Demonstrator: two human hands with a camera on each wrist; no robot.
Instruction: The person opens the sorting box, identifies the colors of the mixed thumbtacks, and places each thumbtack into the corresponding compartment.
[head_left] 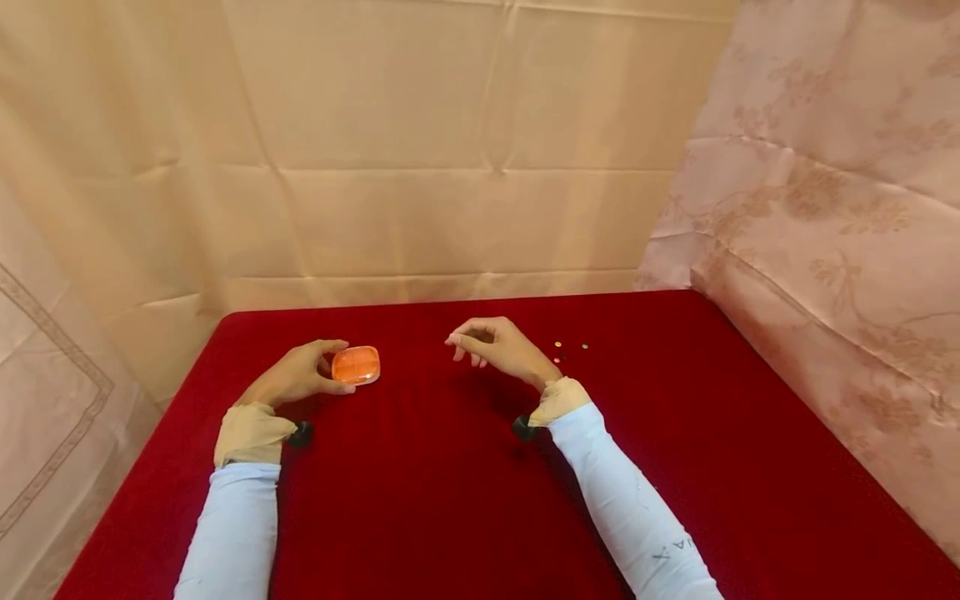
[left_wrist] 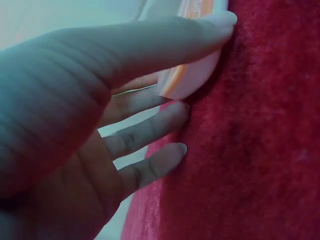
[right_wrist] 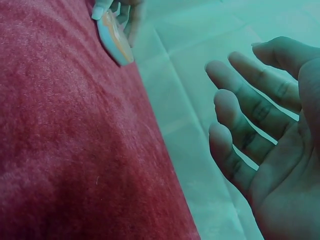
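A small orange box with rounded corners, a white base and a shiny top rests on the red cloth at the left. My left hand holds it by its edges between thumb and fingers. In the left wrist view the thumb lies along the near side of the box, while the lower fingers stretch out beneath it. Over the middle of the table hangs my right hand, its fingers loosely bent. The right wrist view shows nothing between those fingers. Several tiny coloured pieces lie beyond the right wrist.
Red velvety cloth covers the table. Beige curtain hangs behind the far edge, and a pink patterned cloth stands along the right side. A dark wrist camera sits under the right wrist, another beside the left.
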